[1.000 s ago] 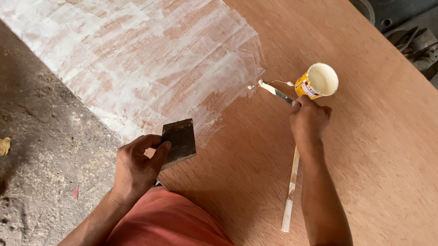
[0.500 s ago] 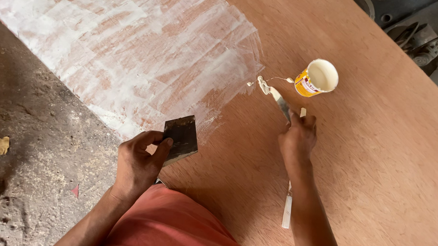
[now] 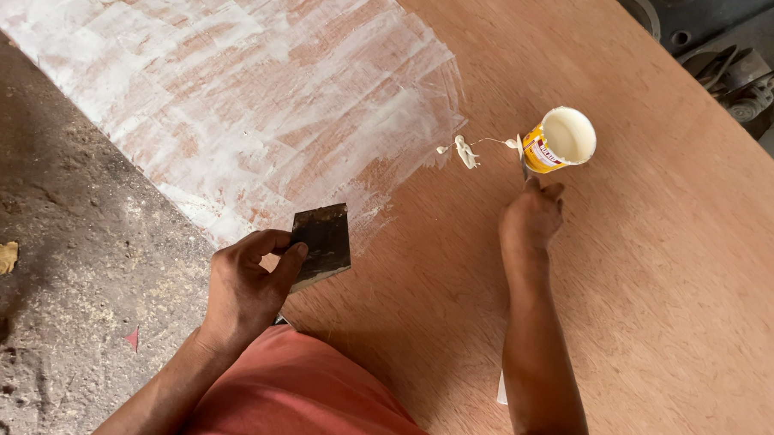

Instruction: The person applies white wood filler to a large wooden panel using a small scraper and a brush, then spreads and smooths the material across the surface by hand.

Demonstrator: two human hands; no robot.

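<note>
Plywood sheet, seen from above. The left hand clamps fingers and thumb on a dark flat scraper blade at the sheet's near edge, beside the white-coated area. The right hand closes around a thin stick touching the yellow cup of white paste, farther in. The cup looks light and easily tipped, best gripped round its wall; the blade looks stiff.

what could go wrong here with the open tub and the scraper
1. The open tub sits right by the right hand holding a stick; a knock might tip it and spill across the board.
2. The blob may start to set before it is spread.
3. The scraper in the left hand hangs near the board's edge and might slip from that grip.
</note>
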